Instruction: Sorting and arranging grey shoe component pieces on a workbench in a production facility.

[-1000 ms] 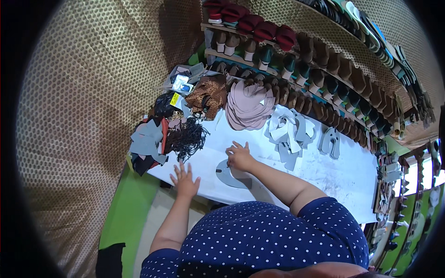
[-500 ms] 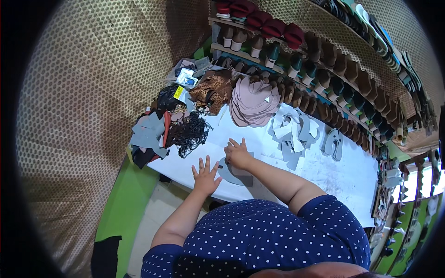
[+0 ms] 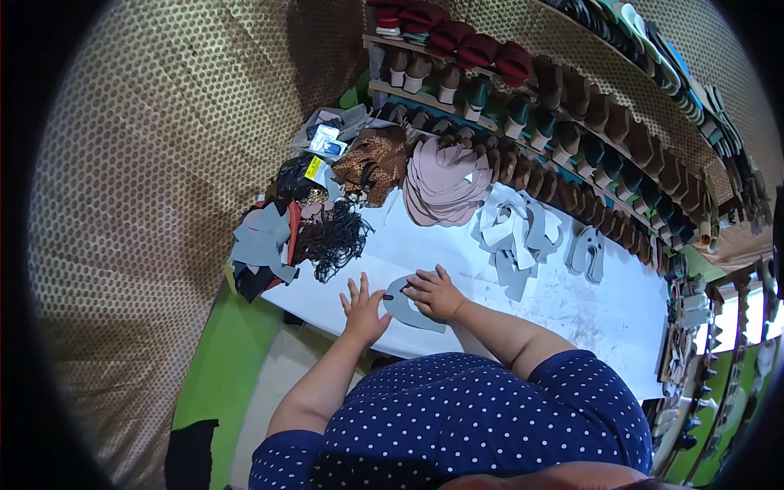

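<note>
A flat grey curved shoe-upper piece (image 3: 407, 314) lies near the front edge of the white-covered table (image 3: 604, 327). My right hand (image 3: 438, 296) rests over its right part with fingers stretched out, hiding some of it. On the other side is my left hand (image 3: 364, 315), fingers spread, its thumb beside a small dark mark on the piece's left end. Whether that thumb touches the piece I cannot tell. Neither hand grips anything.
Behind my hands lie a stack of pinkish cut pieces (image 3: 445, 184), leopard-print material (image 3: 371, 167), black stringy material (image 3: 336, 237) and grey scraps (image 3: 265, 237). White and grey cut pieces (image 3: 518, 233) sit to the right. Shelves of shoe lasts (image 3: 563, 143) line the back.
My right hand has moved nearer to me and right, from the piece's far edge onto its right part, and its fingers have straightened. My left hand has shifted slightly right, nearer the piece.
</note>
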### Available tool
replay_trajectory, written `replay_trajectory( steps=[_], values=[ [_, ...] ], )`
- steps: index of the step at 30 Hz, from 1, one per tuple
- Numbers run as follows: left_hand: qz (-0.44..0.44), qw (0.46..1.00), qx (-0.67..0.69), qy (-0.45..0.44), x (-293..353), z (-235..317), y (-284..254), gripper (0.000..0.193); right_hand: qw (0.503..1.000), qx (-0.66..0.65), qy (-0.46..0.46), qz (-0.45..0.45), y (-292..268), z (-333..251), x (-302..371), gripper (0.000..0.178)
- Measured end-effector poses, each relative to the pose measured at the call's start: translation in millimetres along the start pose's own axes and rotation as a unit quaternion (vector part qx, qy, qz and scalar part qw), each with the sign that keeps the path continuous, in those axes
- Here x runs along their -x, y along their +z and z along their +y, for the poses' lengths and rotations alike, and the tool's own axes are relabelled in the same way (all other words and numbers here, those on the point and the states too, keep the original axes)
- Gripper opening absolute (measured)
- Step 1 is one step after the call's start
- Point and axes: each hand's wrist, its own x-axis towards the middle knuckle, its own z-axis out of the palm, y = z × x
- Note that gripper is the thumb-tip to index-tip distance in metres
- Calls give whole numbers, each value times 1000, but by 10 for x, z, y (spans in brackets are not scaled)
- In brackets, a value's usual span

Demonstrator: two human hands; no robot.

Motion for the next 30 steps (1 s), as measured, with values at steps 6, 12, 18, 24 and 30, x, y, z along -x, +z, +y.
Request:
replay_trajectory(
  steps=[6, 12, 18, 24, 30],
  values=[
    [42, 994, 90, -52, -172, 197, -40, 30, 999, -16, 3, -31, -99, -47, -55, 49],
    [72, 992, 76, -75, -285, 221, 37, 24, 999, -51, 14, -6, -40, -19, -40, 49],
    [97, 992, 64, -45, -304, 121, 76, 20, 986, -112, 118, 20, 90, -9, -139, 36],
    [140, 989, 24, 36, -290, -8, 232, 23, 978, -113, 173, 31, 55, -145, -344, 15],
    [140, 989, 15, 48, -305, -4, 229, 26, 970, -134, 202, 5, 99, -98, -485, 10]
  ],
)
